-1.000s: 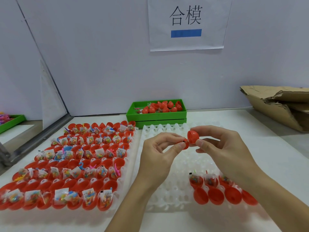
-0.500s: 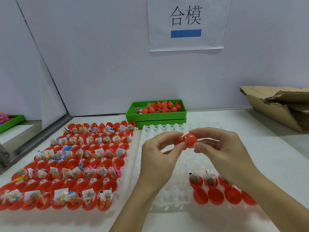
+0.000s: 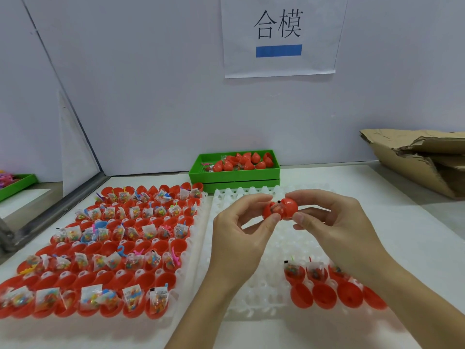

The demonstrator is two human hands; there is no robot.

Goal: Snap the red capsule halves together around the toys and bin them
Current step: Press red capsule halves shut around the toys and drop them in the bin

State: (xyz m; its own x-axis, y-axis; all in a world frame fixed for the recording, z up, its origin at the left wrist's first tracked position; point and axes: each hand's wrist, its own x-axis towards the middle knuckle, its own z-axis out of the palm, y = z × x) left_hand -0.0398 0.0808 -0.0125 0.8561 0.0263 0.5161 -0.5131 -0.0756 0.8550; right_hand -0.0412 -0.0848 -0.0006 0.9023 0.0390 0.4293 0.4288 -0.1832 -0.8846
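Pinching one red capsule half (image 3: 268,213) in left hand (image 3: 241,238), the other half (image 3: 289,207) in right hand (image 3: 334,222); best tuck toy packet (image 3: 276,209) inside, align rims, squeeze evenly.

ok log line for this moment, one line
step: closing capsule | left hand: pinches lower half | right hand: pinches upper half | red capsule: gap open, toy visible | green bin: awaiting

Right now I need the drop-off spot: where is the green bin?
Head view: the green bin sits centre back against the wall, behind the white tray.
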